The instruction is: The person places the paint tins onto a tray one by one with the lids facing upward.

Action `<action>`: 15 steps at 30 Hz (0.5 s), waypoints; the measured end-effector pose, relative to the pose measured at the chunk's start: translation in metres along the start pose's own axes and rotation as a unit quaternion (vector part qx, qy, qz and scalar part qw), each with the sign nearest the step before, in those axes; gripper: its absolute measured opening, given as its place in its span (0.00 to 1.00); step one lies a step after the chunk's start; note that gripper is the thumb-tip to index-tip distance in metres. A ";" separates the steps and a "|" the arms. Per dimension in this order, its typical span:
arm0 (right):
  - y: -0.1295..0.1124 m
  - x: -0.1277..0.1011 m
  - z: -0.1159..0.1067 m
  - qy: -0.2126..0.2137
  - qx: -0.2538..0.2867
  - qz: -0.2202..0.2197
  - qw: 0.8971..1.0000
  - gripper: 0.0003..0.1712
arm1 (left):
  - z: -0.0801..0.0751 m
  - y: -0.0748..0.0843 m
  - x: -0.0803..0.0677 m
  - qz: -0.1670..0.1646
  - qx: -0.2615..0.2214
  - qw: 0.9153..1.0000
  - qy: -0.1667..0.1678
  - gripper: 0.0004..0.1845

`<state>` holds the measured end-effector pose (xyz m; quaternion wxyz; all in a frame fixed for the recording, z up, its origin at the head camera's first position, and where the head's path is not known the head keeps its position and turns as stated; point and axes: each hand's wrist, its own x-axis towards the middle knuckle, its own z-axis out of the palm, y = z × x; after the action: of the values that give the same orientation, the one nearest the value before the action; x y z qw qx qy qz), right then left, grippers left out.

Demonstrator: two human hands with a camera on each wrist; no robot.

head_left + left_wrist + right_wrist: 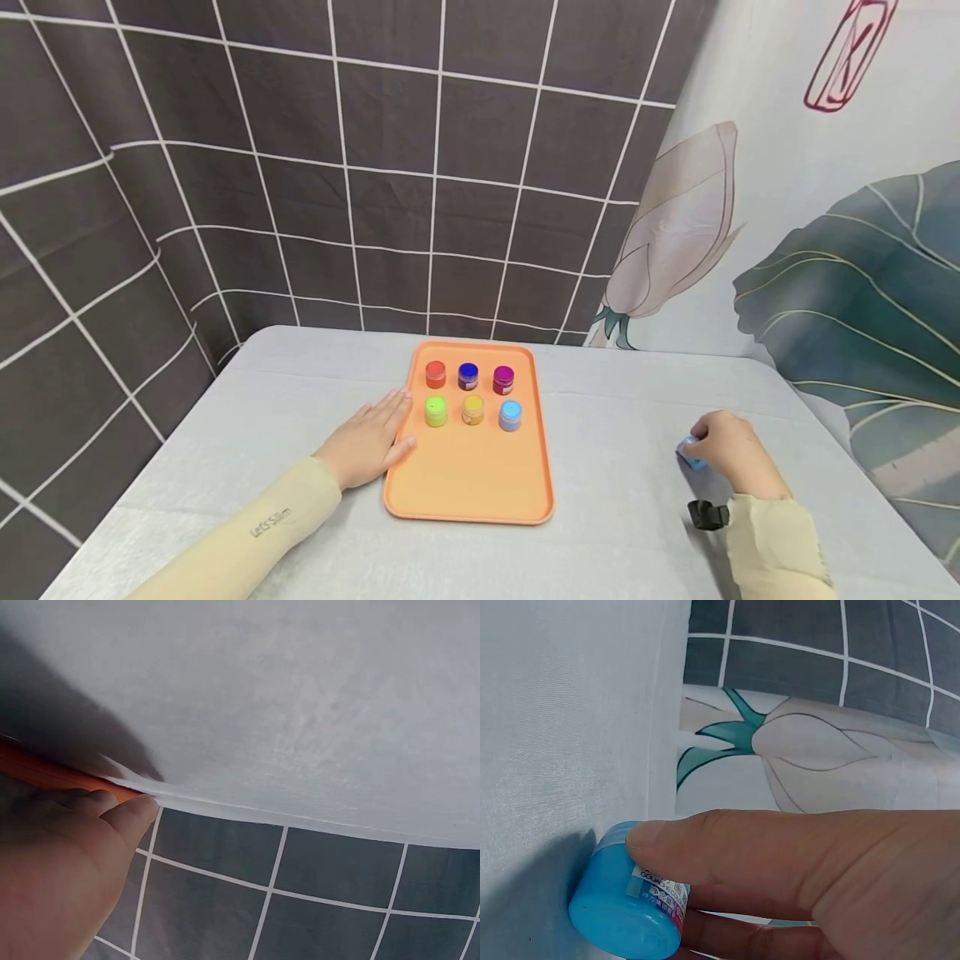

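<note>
At the right of the table, my right hand (731, 450) grips a small blue plastic jar (622, 915) with a printed label. The thumb presses on its side, and the jar is close over the tabletop in the right wrist view. My left hand (367, 442) lies with straight fingers over the left rim of an orange tray (468, 492). On the tray stand small paint jars in two rows: red (436, 375), dark blue (468, 377) and purple (503, 380) at the back, light green (436, 411), yellow (472, 410) and light blue (510, 416) in front.
A pale cloth covers the table (615, 500). Behind it hangs a dark curtain with a white grid (390, 208), and a floral curtain (690, 208) hangs at the right. A black object (707, 515) is at the right wrist.
</note>
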<state>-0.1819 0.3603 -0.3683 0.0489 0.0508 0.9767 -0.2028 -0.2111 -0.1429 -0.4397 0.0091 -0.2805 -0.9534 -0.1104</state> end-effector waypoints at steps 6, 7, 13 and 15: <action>-0.002 0.000 0.000 0.019 0.007 -0.004 1.000 0.16 | -0.004 0.002 -0.001 0.001 -0.004 1.000 0.002 0.38; -0.002 0.000 0.001 0.024 0.007 -0.005 1.000 0.17 | -0.005 0.003 -0.002 0.001 -0.006 1.000 0.002 0.37; -0.006 0.001 0.002 0.059 0.013 -0.026 0.998 0.21 | -0.008 0.005 -0.001 -0.002 -0.006 1.000 -0.006 0.38; -0.007 0.001 0.004 0.069 0.016 -0.035 0.997 0.22 | -0.009 0.005 -0.001 -0.003 -0.008 1.000 -0.007 0.37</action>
<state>-0.1833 0.3520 -0.3689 -0.0270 0.0313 0.9756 -0.2157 -0.2077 -0.1414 -0.4302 -0.0006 -0.2781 -0.9535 -0.1162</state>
